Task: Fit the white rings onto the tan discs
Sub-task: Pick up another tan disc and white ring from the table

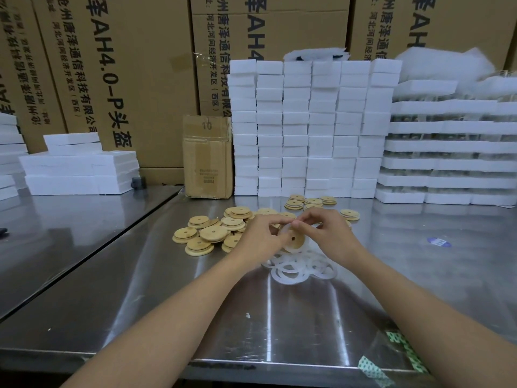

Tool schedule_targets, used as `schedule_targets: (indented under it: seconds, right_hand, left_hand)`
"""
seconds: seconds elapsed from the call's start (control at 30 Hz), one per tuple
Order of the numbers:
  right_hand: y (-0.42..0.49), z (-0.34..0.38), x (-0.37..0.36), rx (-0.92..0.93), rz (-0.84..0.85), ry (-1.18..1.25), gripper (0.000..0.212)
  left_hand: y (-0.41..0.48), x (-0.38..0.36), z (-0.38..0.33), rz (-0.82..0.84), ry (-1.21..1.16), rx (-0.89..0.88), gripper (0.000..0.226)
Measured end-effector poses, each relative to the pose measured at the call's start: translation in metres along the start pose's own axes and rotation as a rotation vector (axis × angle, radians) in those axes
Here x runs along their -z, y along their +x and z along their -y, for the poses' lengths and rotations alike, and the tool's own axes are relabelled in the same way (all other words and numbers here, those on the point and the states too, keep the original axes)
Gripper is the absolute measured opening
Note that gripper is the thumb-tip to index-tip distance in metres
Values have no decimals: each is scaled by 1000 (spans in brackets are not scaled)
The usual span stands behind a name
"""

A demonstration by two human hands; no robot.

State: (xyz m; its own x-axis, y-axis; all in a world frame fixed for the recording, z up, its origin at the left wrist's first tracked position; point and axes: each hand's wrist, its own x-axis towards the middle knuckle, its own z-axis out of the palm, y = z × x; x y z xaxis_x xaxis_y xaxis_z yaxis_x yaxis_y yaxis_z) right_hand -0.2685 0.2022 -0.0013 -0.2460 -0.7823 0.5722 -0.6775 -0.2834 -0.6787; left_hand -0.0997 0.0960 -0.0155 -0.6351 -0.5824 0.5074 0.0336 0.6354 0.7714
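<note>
Above the steel table (195, 317), both my hands hold one tan disc (295, 240) with a centre hole and a white ring round its edge. My left hand (261, 233) grips its left side. My right hand (326, 231) pinches the ring at its top right. Just below lies a heap of loose white rings (296, 268). A pile of bare tan discs (212, 233) lies to the left. Several discs carrying white rings (313, 203) sit behind my hands.
Tall stacks of white foam blocks (310, 127) and trays (447, 152) stand at the back right. A small cardboard box (207, 158) stands behind the discs, with more foam (78, 166) at the back left. Big cartons line the wall. A seam splits the table at left.
</note>
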Motion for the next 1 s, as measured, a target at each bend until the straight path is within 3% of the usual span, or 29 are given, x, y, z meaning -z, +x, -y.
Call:
schedule_targets:
  seconds: [0.1,0.4,0.6,1.0]
  right_hand:
    - [0,-1,0,2,1,7,8]
    - [3,-11,-1,-11,-16,-52,12]
    - [4,-12,4,-47,38,-47,13]
    - [6,-18,20,-111,168,74,15]
  left_hand:
    - [0,0,2,37,11,-9,29]
    - [5,0,8,29,-87,0,17]
    - [5,5,6,32,-121,125,8]
    - [5,12,2,68,-163,206,18]
